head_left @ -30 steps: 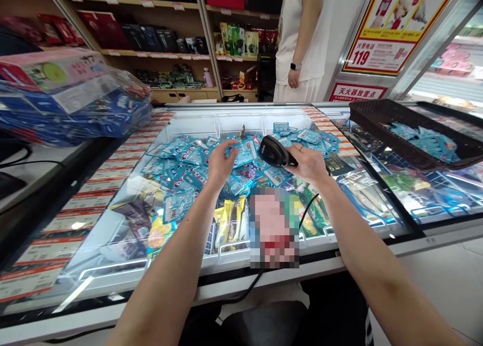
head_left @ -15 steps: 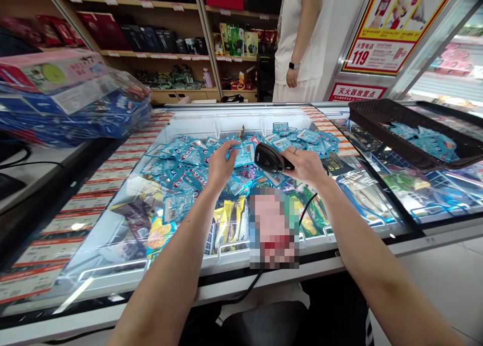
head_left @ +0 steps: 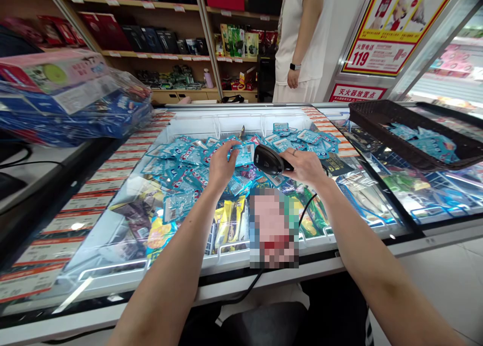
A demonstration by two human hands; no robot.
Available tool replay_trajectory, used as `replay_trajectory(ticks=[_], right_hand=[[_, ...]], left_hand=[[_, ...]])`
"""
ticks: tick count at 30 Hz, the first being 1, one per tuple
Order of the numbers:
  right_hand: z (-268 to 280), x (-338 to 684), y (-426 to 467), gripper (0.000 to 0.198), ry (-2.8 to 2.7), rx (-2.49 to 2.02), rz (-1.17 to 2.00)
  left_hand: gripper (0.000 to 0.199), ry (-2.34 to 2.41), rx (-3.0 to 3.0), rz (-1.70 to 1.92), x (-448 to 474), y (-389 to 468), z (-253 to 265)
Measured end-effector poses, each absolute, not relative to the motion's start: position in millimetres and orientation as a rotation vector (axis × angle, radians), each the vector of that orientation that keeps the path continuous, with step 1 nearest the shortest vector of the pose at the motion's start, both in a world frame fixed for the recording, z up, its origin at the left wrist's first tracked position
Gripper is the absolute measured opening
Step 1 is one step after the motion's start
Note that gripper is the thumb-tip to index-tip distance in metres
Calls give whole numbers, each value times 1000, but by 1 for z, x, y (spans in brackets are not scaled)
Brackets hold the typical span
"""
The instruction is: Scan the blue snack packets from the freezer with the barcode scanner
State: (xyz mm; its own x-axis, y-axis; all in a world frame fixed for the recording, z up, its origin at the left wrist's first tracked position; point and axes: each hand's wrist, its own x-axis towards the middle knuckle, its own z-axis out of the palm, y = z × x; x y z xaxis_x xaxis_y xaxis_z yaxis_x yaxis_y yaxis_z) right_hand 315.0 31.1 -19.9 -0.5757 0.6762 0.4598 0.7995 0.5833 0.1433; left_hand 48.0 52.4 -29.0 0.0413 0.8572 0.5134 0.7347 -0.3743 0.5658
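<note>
My right hand (head_left: 304,167) is wrapped around the handle of a black barcode scanner (head_left: 266,159), whose head points left. In my left hand (head_left: 222,167) a small light-blue packet (head_left: 244,154) is pinched, its white barcode patch close to the scanner's head. Many similar blue packets (head_left: 188,177) lie heaped under and around my left hand on the glass top of a freezer (head_left: 113,220). Behind the scanner sits another pile of blue packets (head_left: 315,139). The scanner's black cable (head_left: 307,205) hangs below my right hand.
A brown basket (head_left: 377,127) with blue packets stands at the right. Plastic-wrapped boxes (head_left: 75,94) are stacked at the left. Price labels (head_left: 81,200) line the freezer's left side. A pixelated patch (head_left: 271,225) covers something in front. Beyond the freezer stands a person (head_left: 302,39) in white, before shelves.
The scanner's head has shifted very slightly left and down. My left hand and the packet stay almost where they were.
</note>
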Motion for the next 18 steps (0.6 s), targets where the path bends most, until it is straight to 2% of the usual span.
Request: replay_trajectory(ticks=[18], right_hand=[[-22,316,33,32,-2406,-1143,-523]], left_hand=[[31,1651,2180,1283,49,51,-27]])
